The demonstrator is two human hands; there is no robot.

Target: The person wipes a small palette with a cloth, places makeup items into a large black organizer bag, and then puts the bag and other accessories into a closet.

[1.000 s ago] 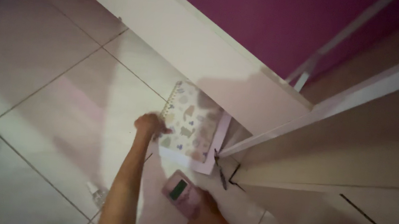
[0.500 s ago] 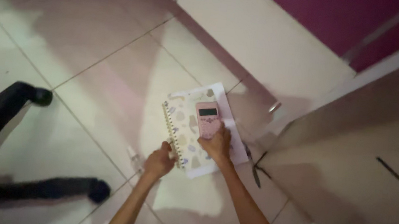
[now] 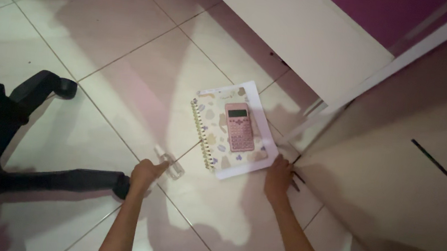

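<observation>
— What did we have furthest out from our left fingers?

— The chair base, black, its legs and casters spread over the floor. One caster sat just beside our left hand, on its outer side.

— And the left hand itself?

— We had it down on the tiles, fingers curled loosely round the near end of a small clear bottle. The bottle lay on its side, stretching up and away from the fingertips. Whether we truly gripped it or only touched it, we could not tell; the light was too dim.

— What lay between the two hands?

— Beyond the fingertips of both, the notebook, spiral edge towards the left hand, on top of a white sheet. The pink calculator lay flat on the notebook's cover, well apart from either hand.

— The right hand?

— Our right hand was at the sheet's near right corner, fingers stretched forward and close together, tips over something dark and thin on the floor. We could not make out what it was, nor whether we held it.

— And past the right fingers?

— The white cabinet, just beside them.
</observation>
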